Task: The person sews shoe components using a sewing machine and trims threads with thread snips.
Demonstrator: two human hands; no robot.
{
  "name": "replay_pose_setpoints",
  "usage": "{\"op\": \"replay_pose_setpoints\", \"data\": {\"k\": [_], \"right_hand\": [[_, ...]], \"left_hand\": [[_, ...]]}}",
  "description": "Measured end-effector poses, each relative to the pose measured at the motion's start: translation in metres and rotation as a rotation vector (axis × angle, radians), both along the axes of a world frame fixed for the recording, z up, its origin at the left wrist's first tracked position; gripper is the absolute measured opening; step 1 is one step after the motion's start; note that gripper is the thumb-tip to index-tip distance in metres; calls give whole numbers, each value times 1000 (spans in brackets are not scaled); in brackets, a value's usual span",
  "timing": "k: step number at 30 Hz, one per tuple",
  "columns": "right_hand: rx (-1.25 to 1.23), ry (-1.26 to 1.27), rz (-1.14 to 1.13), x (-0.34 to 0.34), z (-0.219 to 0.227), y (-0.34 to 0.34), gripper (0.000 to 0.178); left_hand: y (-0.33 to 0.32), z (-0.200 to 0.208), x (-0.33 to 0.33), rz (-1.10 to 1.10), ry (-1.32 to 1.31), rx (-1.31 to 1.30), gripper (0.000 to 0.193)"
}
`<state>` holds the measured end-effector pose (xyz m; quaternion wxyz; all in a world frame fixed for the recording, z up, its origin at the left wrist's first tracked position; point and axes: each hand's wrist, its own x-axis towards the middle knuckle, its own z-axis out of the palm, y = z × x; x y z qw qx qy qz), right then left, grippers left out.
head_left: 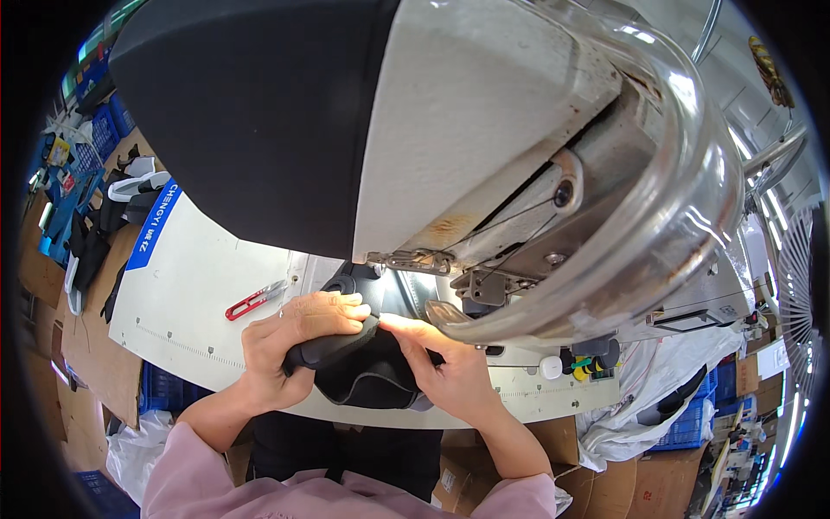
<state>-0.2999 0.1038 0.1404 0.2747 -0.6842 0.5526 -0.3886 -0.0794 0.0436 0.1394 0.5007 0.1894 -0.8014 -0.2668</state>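
Observation:
A black padded piece that looks like a shoe upper (pixel 367 376) lies at the front edge of the white sewing table, below the sewing machine head (pixel 493 112). My left hand (pixel 298 342) is closed around its left side, fingers on top and thumb beneath. At its right edge my right hand (pixel 445 368) pinches the material, with the index fingertip close to the left fingers. The presser foot area (pixel 376 270) is just beyond my hands, and part of the upper is hidden under the machine. Red-handled thread snips (pixel 253 300) rest on the table left of my left hand.
A curved clear guard (pixel 692 199) bulges toward me on the right. Right on the table (pixel 186 285) are a small white round container (pixel 551 368) and small tools. Black and white pieces (pixel 130 195) lie on cardboard at left; a fan (pixel 800 294) stands far right.

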Motion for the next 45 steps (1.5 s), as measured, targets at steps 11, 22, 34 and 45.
{"op": "replay_pose_setpoints", "data": {"k": [11, 22, 34, 45], "right_hand": [[-38, -24, -58, -3, 8, -9, 17], [26, -15, -149, -3, 3, -16, 17], [96, -60, -30, -24, -31, -34, 22], [68, 260, 22, -11, 9, -23, 28]], "left_hand": [[-13, 13, 9, -67, -236, -203, 51], [-13, 16, 8, -65, -227, -204, 56], [-22, -23, 1, -85, -129, 35, 61], [-23, -3, 4, -28, -140, -127, 58]]}}
